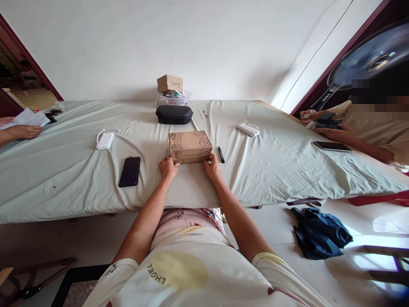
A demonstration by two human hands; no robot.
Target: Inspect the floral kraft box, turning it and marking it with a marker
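Observation:
A brown cardboard box (pixel 190 145) with black scribbled loops on its top and sides sits on the cloth-covered table in front of me. My left hand (pixel 168 167) grips its near left corner, thumb along the front face. At the near right corner, my right hand (pixel 212 166) holds the box the same way. Both hands are low, and some fingers are hidden behind the box's sides. Just right of the box lies a black marker pen (pixel 221 154), close to my right hand but apart from it.
Around the box are a black phone (pixel 129 172), white power banks (pixel 105 140) (pixel 248 129), a black hard case (pixel 174 114) and a small pen (pixel 205 114). Behind stands a plastic tub (pixel 174 100) under a carton (pixel 170 83). Other people's hands show at both sides.

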